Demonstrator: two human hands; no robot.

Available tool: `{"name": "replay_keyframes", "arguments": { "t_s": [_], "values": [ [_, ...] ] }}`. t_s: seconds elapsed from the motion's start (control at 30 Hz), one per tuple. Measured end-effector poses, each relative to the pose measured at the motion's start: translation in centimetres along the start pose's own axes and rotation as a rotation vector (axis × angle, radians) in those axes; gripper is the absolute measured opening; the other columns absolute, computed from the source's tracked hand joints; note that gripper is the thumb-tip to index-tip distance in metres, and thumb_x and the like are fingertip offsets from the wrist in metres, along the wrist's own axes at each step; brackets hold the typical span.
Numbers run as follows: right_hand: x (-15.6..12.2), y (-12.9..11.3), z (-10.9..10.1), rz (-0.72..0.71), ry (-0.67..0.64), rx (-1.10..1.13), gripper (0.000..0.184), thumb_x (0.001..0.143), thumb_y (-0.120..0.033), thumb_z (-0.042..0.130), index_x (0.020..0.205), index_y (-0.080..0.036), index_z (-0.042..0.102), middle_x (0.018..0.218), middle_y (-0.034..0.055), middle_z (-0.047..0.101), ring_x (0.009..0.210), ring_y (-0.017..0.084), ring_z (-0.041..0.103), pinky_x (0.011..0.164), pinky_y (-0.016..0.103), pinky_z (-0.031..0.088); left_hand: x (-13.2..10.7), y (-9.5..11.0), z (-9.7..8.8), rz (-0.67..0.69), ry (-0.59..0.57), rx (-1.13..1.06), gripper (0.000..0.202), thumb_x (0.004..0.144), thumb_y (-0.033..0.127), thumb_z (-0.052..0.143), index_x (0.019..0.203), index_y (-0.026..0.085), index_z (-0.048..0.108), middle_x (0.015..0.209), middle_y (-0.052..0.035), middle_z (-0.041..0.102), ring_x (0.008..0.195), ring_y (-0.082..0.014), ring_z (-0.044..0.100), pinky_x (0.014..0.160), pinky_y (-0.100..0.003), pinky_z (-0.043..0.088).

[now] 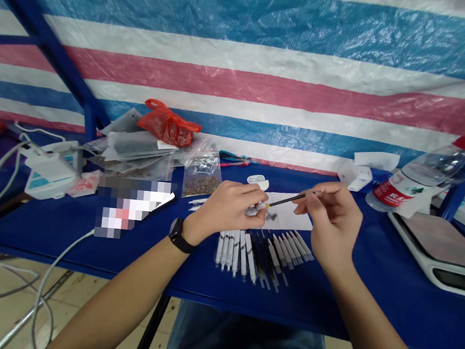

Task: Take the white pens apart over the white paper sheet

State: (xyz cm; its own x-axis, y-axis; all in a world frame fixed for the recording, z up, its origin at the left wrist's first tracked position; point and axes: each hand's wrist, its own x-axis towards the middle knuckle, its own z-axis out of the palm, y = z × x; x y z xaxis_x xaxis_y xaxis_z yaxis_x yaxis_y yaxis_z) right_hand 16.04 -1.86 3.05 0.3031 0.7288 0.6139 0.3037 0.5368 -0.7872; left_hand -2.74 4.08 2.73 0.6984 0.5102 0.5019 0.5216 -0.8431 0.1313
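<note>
Overall: a blue steel-framed table [326, 310] is seen from above, backed by a striped plastic tarp [244, 49] in blue, white and red.
Left end: a white power strip [49, 170] is set there, with grey cables trailing over the table edge (a pixelated patch beside it cannot be made out).
Right end: a digital scale [443, 249] is placed near a plastic bottle [425, 176] with a red cap.
Back edge: a red plastic bag [168, 125] is heaped on flat packets, and a clear zip bag [201, 182] of brown seed-like material is propped just beside them.
Front middle: a row of syringes [257, 256] is laid side by side, just below the hands.
Centre: a white paper sheet [290, 213] is spread under the hands, with a small white container [257, 182] just beyond it.
Work in hand: a slim black rod [289, 201] with a yellow band is held to a clear tube [256, 208], both raised over the paper; whether they touch cannot be told.
Left hand [224, 209]: the grip is clenched on the tube, and a black watch [177, 234] is worn on the wrist.
Right hand [330, 222]: the grip is pinched on the rod, near its far end.
</note>
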Motion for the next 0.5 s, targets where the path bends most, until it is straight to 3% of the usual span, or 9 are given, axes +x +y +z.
{"name": "replay_keyframes", "arguments": {
  "t_s": [0.3, 0.5],
  "values": [
    [-0.18, -0.09, -0.07, -0.082, 0.041, -0.010, 0.013, 0.090, -0.027, 0.063, 0.082, -0.024, 0.053, 0.073, -0.0017, 0.066, 0.053, 0.012, 0.061, 0.055, 0.029, 0.053, -0.04, -0.10, -0.15, -0.024, -0.024, 0.042, 0.025, 0.086, 0.024, 0.044, 0.084, 0.018, 0.068, 0.072, -0.0027, 0.065, 0.060, -0.0132, 0.053, 0.059, -0.026, 0.039],
    [-0.05, -0.01, -0.03, -0.129, 0.097, 0.015, 0.014, 0.090, -0.028, 0.065, 0.084, -0.024, 0.054, 0.069, -0.0032, 0.065, 0.053, 0.013, 0.063, 0.052, 0.027, 0.052, -0.22, -0.45, 0.59, 0.097, 0.150, 0.043, 0.022, 0.086, 0.021, 0.046, 0.080, 0.018, 0.068, 0.064, 0.0000, 0.066, 0.057, -0.0122, 0.057, 0.058, -0.025, 0.043]
  ]
}}
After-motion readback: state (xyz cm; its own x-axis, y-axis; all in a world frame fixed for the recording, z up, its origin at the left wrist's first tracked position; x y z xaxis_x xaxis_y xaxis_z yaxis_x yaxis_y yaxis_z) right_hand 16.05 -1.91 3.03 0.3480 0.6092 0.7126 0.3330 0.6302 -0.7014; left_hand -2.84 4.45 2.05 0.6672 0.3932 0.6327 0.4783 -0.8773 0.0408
